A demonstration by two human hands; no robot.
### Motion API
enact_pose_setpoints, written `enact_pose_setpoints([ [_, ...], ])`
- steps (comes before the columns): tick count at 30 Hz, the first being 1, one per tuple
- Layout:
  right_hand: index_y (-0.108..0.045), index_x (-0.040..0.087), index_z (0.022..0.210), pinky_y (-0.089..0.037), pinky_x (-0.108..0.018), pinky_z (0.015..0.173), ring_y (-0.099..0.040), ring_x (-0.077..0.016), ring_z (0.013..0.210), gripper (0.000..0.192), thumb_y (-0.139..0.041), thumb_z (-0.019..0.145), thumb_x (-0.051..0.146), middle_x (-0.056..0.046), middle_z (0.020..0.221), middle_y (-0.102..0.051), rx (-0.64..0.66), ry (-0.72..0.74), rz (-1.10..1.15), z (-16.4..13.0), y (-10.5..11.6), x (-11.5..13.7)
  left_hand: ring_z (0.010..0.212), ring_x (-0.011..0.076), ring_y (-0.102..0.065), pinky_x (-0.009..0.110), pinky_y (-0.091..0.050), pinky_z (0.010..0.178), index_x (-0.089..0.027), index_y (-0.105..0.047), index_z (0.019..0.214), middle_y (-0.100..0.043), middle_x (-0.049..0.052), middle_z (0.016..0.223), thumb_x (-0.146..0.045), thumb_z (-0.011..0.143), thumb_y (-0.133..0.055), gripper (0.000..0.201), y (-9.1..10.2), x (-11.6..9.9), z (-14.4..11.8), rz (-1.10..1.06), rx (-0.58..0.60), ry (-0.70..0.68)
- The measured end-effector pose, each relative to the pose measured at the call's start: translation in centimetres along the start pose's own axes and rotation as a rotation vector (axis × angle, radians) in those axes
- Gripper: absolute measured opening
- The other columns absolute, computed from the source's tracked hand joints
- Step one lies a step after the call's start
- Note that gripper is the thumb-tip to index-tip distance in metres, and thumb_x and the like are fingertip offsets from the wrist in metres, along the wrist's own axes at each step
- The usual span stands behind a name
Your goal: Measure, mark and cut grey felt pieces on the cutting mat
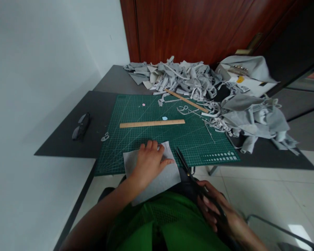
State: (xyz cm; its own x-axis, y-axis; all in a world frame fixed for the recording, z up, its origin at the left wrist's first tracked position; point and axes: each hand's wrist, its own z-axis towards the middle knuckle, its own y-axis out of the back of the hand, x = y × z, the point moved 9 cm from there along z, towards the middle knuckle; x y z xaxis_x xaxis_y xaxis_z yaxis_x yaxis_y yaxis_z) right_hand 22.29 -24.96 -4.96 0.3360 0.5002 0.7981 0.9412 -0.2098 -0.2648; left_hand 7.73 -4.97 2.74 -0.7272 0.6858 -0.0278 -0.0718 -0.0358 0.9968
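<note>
My left hand (pixel 149 161) lies flat, fingers spread, on a grey fabric sheet (pixel 167 179) that hangs over the near edge of the green cutting mat (pixel 151 137). My right hand (pixel 219 211) grips black scissors (pixel 186 166). Their blades are slightly parted and point up at the sheet's right edge. A wooden ruler (pixel 152 123) lies across the mat beyond my left hand. Near it sit a small blue chalk piece (pixel 164 118) and a pink one (pixel 143 104).
A second wooden ruler (pixel 185 100) lies slanted at the mat's far right. Heaps of grey fabric scraps (pixel 183 78) and larger cloth pieces (pixel 253 118) cover the far and right side of the dark table (pixel 68 136). Dark glasses (pixel 81 126) rest at left.
</note>
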Motion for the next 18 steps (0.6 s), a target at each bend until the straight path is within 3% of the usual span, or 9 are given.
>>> enact_pose_setpoints([
  [3,-0.049,0.029,0.130,-0.036,-0.016,0.037,-0.037,-0.0041,0.044,0.066,-0.080,0.084,0.066,0.008,0.074,-0.049,-0.026,0.006,-0.018,0.1,-0.5,-0.6,0.126,0.0351,-0.054,0.052,-0.046,0.103,-0.020,-0.056,0.149,-0.060,0.015,0.143,-0.055,0.107,-0.048,0.056,0.2,0.4,0.9,-0.067,-0.051,-0.177],
  [7,-0.048,0.029,0.131,-0.035,-0.017,0.037,-0.039,-0.0062,0.044,0.065,-0.077,0.086,0.066,0.009,0.070,-0.048,-0.017,0.020,-0.029,0.9,-1.6,-0.5,0.128,0.0322,-0.051,0.050,-0.043,0.105,-0.026,-0.054,0.152,-0.058,0.010,0.147,-0.041,0.109,-0.046,0.046,-0.9,1.5,1.3,-0.145,-0.043,-0.168],
  [13,-0.052,0.030,0.126,-0.035,-0.020,0.037,-0.039,-0.0079,0.043,0.059,-0.077,0.086,0.064,0.009,0.069,-0.048,-0.003,0.027,-0.011,2.6,-3.7,0.9,0.126,0.0312,-0.052,0.048,-0.043,0.103,-0.025,-0.056,0.150,-0.058,0.010,0.145,-0.040,0.110,-0.044,0.045,-0.8,1.4,1.1,-0.184,-0.048,-0.167],
  [18,-0.051,0.029,0.123,-0.033,-0.019,0.035,-0.037,-0.0072,0.042,0.061,-0.078,0.082,0.065,0.009,0.069,-0.047,-0.039,0.012,-0.004,2.8,-3.5,1.3,0.128,0.0317,-0.051,0.048,-0.043,0.104,-0.022,-0.056,0.150,-0.057,0.011,0.147,-0.040,0.110,-0.045,0.045,-0.9,1.4,1.2,-0.159,-0.042,-0.165],
])
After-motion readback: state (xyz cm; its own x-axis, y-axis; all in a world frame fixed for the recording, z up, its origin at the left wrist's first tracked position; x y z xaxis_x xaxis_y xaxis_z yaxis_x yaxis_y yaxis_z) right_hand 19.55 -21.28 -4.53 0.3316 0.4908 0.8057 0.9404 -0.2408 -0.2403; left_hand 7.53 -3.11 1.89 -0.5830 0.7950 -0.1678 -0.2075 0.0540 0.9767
